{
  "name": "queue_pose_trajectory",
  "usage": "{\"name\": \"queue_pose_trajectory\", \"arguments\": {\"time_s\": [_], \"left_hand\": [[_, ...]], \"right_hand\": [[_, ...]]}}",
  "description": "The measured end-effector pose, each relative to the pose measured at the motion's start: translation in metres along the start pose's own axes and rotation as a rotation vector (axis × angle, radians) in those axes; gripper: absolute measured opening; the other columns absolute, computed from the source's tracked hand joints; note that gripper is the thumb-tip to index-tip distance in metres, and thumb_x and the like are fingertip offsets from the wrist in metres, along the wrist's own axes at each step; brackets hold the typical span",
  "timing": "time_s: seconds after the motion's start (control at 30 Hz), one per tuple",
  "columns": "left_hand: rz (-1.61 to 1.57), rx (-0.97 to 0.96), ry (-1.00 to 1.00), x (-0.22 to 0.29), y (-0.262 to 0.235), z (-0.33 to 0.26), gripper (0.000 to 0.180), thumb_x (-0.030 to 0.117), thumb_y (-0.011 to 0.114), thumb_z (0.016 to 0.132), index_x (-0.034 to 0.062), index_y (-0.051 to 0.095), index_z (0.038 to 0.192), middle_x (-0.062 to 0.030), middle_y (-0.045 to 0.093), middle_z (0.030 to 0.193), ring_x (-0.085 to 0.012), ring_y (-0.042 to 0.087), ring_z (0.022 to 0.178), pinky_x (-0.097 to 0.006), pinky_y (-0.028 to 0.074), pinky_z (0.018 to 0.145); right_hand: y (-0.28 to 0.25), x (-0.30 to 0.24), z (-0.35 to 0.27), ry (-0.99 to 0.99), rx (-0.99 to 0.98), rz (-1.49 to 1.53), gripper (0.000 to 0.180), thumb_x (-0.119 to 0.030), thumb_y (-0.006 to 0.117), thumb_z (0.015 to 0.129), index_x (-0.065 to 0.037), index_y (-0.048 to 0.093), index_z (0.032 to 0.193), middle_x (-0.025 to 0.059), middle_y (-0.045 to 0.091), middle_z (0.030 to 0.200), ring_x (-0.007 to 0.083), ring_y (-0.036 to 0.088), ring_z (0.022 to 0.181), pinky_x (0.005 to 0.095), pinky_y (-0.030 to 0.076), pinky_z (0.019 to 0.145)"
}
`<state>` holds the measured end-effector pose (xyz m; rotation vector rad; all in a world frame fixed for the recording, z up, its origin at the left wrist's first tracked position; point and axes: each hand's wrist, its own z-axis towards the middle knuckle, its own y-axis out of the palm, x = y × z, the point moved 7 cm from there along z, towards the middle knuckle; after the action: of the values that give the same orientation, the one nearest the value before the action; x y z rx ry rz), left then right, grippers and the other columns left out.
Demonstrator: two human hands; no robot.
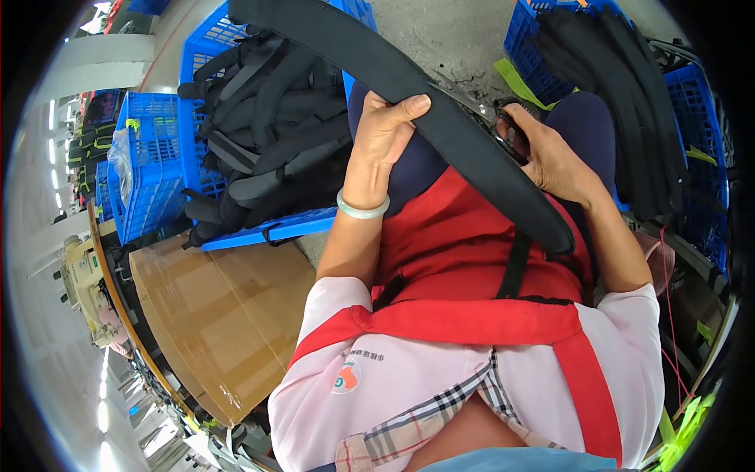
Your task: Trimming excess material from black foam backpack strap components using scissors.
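Note:
A long black padded strap [468, 138] with a rounded end runs slantwise across the view, above my lap and red apron [448, 244]. My left hand [383, 130] pinches its edge near the middle, thumb on top. A pale bangle [362, 206] circles that wrist. In my right hand [550, 157] is a pair of scissors [481, 110], fingers wrapped round the dark handles. The metal blades point up and left along the strap's far edge, partly hidden by it. Whether they touch the fabric I cannot tell.
On the left a blue plastic crate [267, 234] holds many black and grey straps; another blue crate [153, 169] stands beyond it. A cardboard box [220, 315] lies below. Long black straps [621, 118] drape over blue crates at right. A sewing machine [82, 283] is at far left.

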<state>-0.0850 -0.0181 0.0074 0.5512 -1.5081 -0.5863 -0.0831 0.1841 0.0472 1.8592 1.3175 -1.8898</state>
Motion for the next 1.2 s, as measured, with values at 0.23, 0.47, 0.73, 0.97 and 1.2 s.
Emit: {"name": "queue_pose_trajectory", "arguments": {"time_s": [0.23,0.47,0.73,0.97,1.2], "left_hand": [[-0.033,-0.06,0.025,-0.005,0.001,0.0,0.023,-0.009,0.07,0.077,0.0037,0.068,0.096,-0.0068,0.07,0.093,-0.0166,0.066,0.084,-0.03,0.053,0.079],[-0.01,-0.041,0.022,-0.005,0.002,-0.001,0.023,-0.009,0.07,0.077,0.0042,0.067,0.096,-0.0065,0.07,0.092,-0.0169,0.066,0.084,-0.03,0.053,0.079],[-0.05,-0.011,0.019,-0.007,0.0,-0.003,0.024,-0.011,0.07,0.076,0.004,0.067,0.095,-0.0065,0.069,0.091,-0.0169,0.066,0.083,-0.03,0.053,0.079],[-0.024,-0.02,0.03,-0.008,0.004,-0.006,0.025,-0.011,0.071,0.075,0.0042,0.067,0.094,-0.0064,0.069,0.089,-0.0167,0.066,0.083,-0.031,0.053,0.079],[-0.027,-0.021,0.015,-0.01,0.003,-0.008,0.024,-0.01,0.071,0.075,0.0044,0.067,0.094,-0.0059,0.069,0.089,-0.0173,0.066,0.082,-0.031,0.053,0.079]], "right_hand": [[0.006,0.001,0.003,-0.038,-0.02,-0.076,0.05,-0.028,0.075,0.078,-0.004,0.041,0.106,0.0114,0.05,0.076,0.0245,0.047,0.063,0.0368,0.041,0.059],[0.015,0.007,0.012,-0.095,0.005,-0.131,0.044,-0.025,0.069,0.084,-0.001,0.041,0.107,0.023,0.057,0.081,0.0456,0.054,0.077,0.0452,0.043,0.067],[0.01,0.006,0.009,-0.08,0.039,-0.197,0.044,-0.019,0.068,0.081,-0.001,0.04,0.109,0.0254,0.059,0.084,0.0469,0.056,0.083,0.0471,0.044,0.07],[0.0,-0.002,0.006,-0.101,0.022,-0.273,0.046,-0.017,0.07,0.079,-0.001,0.038,0.106,0.0232,0.058,0.085,0.0452,0.057,0.086,0.0474,0.045,0.071],[0.012,0.013,0.011,-0.076,0.034,-0.336,0.037,-0.011,0.066,0.082,0.0,0.039,0.104,0.0243,0.06,0.075,0.0468,0.058,0.08,0.0503,0.045,0.068]]}}
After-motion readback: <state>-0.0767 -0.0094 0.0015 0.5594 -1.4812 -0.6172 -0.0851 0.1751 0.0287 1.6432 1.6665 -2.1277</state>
